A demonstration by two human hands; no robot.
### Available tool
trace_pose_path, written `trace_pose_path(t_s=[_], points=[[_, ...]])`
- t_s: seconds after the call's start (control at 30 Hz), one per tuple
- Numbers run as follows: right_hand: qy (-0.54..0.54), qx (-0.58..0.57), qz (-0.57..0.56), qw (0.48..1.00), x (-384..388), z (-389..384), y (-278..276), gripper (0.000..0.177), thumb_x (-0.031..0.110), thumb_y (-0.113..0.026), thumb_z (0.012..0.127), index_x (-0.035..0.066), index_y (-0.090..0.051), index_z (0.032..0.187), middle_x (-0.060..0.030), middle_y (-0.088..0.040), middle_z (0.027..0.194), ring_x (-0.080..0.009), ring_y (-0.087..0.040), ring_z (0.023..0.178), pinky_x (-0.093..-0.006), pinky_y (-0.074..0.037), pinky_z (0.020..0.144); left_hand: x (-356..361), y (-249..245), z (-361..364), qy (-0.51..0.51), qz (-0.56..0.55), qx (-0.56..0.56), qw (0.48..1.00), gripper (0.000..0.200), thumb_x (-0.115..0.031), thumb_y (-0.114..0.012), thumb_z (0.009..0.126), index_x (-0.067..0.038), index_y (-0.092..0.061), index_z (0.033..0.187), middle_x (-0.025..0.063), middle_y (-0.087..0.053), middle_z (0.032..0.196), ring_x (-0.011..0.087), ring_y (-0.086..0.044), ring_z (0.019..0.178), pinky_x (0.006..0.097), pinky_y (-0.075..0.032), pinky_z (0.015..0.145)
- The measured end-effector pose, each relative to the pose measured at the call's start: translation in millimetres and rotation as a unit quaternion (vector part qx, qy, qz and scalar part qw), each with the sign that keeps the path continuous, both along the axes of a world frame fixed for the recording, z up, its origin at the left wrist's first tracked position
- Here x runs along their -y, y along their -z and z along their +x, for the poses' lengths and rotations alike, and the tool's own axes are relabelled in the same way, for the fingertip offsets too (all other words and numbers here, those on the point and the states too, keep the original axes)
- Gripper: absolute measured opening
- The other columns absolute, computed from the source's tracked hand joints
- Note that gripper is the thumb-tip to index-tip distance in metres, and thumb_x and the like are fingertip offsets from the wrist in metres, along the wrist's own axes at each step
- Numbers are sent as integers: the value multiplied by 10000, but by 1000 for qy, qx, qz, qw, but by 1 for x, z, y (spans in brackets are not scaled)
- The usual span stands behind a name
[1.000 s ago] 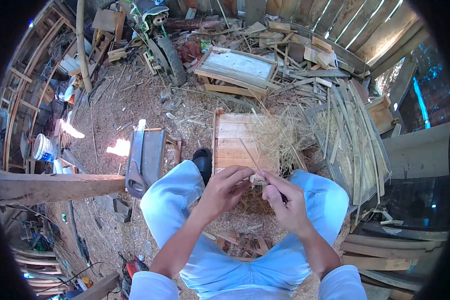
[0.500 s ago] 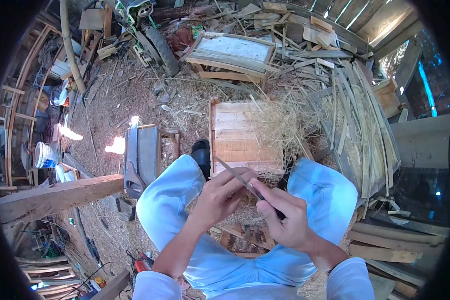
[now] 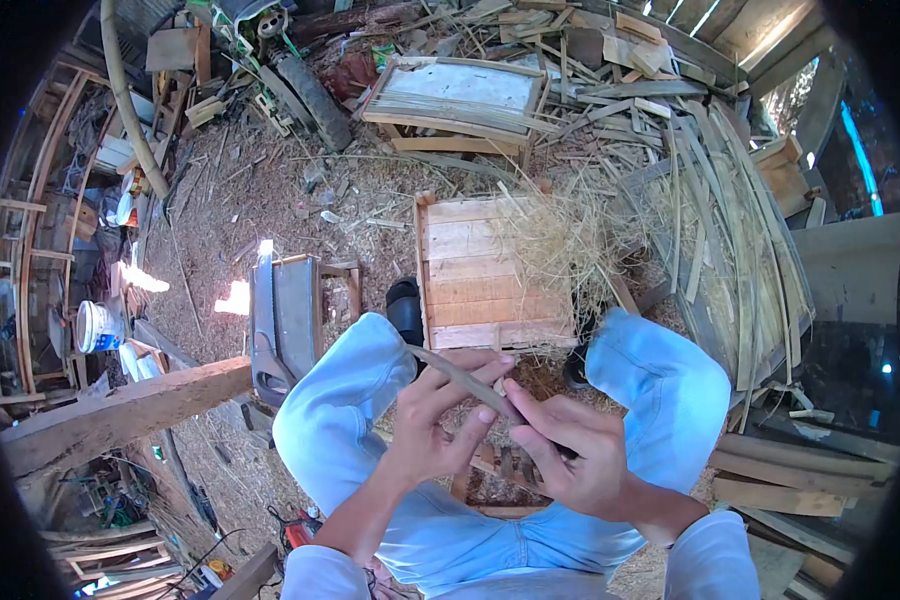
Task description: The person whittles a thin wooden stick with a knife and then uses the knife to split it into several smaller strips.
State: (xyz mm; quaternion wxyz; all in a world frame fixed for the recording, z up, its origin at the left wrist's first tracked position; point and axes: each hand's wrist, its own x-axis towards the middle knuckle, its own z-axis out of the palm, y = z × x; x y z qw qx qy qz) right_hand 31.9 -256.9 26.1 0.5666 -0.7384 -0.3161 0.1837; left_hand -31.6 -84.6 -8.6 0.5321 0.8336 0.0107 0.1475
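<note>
A long, narrow knife (image 3: pixel 460 378) with a dull grey-brown blade slants up to the left between my hands, above my lap. My right hand (image 3: pixel 580 450) is closed around its lower right end, and my palm and fingers hide the handle. My left hand (image 3: pixel 435 420) holds the blade, its fingers passing behind and its thumb tip against the lower edge. A small pale sliver shows between the fingertips of both hands; I cannot make out which hand holds it.
Between my feet lies a slatted wooden panel (image 3: pixel 470 270) with a heap of fine shavings (image 3: pixel 570 240) over its right side. A handsaw (image 3: pixel 263 330) leans by a low stool (image 3: pixel 298 300) on the left. Long wooden strips (image 3: pixel 740 230) are piled at right, beyond my knee.
The knife has turned so its broad face shows, and its tip sits slightly lower and further left. My left thumb has come out beside the blade. The right hand has shifted slightly right and down.
</note>
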Motion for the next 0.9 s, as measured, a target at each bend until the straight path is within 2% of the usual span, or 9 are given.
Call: trace_pose_path(t_s=[0.07,0.13,0.3,0.37,0.6,0.67,0.9], points=[[-1,-2,1,1000,1,1,2,374,40,-662,826,-4,-604,1192,-118,-611,713,-179,-553,556,-278,-438,506,0,6,0,5,-32,-12,999,337,-265,-603,869,-14,-663,1087,164,-649,1029,268,-636,898,357,-499,772],[-14,-1,8,1000,3,0,4,417,34,-661,827,23,-578,1236,-130,-643,782,-187,-618,586,-293,-492,511,1,4,1,7,-50,-17,999,344,-276,-610,867,-13,-665,1082,168,-647,1031,269,-635,903,357,-499,778],[-18,-8,-9,1000,4,2,0,416,40,-661,831,23,-576,1237,-135,-640,776,-189,-618,587,-292,-490,510,1,4,2,8,-92,-18,996,365,-307,-630,860,-6,-672,1062,170,-645,1036,271,-628,929,364,-499,790],[-19,-14,-6,1000,4,2,1,416,42,-661,832,23,-575,1239,-136,-638,772,-189,-617,587,-291,-489,510,-1,0,1,18,-117,-33,992,305,-111,-691,781,-29,-670,1074,148,-647,1072,282,-619,1009,360,-492,863],[-19,-33,1,999,4,0,2,414,60,-658,841,25,-572,1244,-140,-636,777,-191,-618,589,-285,-487,514,-1,3,1,5,-98,-31,995,300,-131,-701,779,-32,-677,1061,146,-651,1064,278,-629,987,352,-497,852],[-26,-32,-7,999,4,0,2,415,62,-659,840,25,-572,1244,-145,-638,785,-192,-621,593,-284,-486,514,1,5,1,-12,-125,-34,991,359,-296,-663,845,4,-670,1042,176,-647,1039,286,-615,974,371,-499,811],[-3,-29,23,999,1,-1,3,420,59,-665,834,-7,-564,1237,-168,-647,809,-206,-637,624,-289,-497,546,0,6,-1,-7,-109,-36,993,350,-281,-682,832,7,-674,1031,176,-649,1040,277,-608,991,363,-488,834]])
